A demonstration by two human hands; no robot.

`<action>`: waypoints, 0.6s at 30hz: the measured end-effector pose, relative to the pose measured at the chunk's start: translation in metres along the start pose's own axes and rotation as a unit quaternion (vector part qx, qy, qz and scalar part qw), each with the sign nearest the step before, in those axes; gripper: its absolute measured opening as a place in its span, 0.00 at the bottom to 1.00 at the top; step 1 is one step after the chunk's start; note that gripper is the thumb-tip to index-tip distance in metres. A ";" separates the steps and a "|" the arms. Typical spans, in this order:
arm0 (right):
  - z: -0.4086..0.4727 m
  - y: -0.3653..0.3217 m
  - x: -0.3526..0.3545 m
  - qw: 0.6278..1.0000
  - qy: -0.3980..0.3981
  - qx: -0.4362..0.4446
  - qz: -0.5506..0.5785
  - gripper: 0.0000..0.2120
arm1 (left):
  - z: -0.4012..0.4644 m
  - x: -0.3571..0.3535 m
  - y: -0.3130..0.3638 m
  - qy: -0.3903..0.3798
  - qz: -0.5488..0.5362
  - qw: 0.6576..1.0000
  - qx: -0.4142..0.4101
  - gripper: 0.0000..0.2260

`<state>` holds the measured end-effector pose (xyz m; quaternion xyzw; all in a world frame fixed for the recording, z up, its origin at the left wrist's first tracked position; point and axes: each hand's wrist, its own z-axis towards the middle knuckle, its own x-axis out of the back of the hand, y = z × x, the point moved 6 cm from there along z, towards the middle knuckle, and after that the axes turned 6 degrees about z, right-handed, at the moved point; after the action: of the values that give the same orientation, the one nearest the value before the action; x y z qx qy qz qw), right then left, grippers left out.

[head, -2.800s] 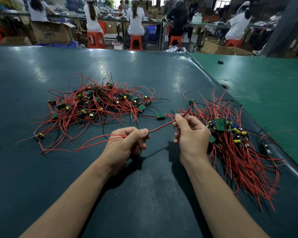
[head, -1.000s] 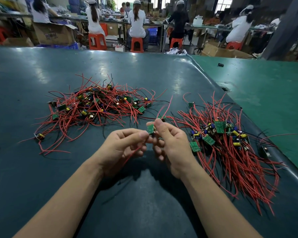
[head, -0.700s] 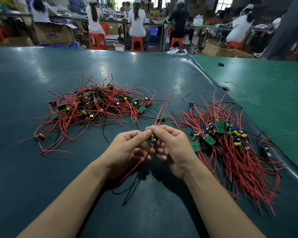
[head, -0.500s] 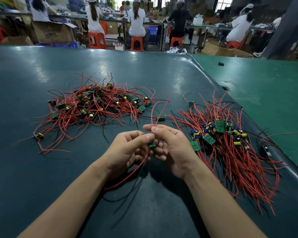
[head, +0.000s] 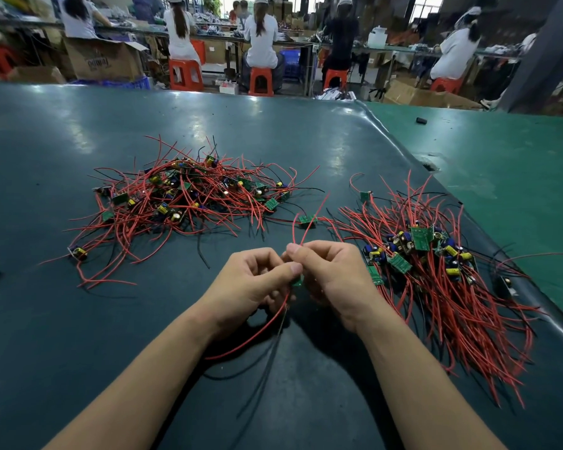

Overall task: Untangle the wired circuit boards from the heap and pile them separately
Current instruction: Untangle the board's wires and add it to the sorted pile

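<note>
Table [head: 78, 319]: board [head: 296, 281] half-hidden between hands [head: 293, 280].

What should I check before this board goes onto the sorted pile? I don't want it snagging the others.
1. Board held: ok. Left hand and right hand both pinch the small green board.
2. Its wires free of the tangled heap: ok, red wire and black wire trail toward the person.
3. Upper red lead clear of the loose board behind: cannot tell, they overlap.
4. Sorted pile within reach on the right: ok.
5. Landing spot with wires aligned: cannot tell.
</note>
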<state>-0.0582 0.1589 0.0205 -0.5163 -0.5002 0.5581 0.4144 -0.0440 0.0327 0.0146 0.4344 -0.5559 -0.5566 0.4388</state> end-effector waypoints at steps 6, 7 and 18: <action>0.000 -0.001 0.004 1.000 -0.007 -0.022 0.014 0.10 | -0.002 -0.004 0.002 -0.001 0.020 1.000 -0.006 0.13; 0.001 -0.003 0.002 1.000 -0.010 -0.010 0.020 0.10 | -0.002 -0.003 0.001 -0.001 0.016 1.000 -0.001 0.14; 0.010 -0.011 0.023 0.976 0.093 0.020 0.194 0.12 | -0.009 -0.008 0.003 -0.102 -0.011 0.994 0.025 0.14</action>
<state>-0.0714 0.1822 0.0272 -0.6449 -0.3381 0.5873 0.3536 -0.0332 0.0379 0.0173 0.3924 -0.6070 -0.5887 0.3620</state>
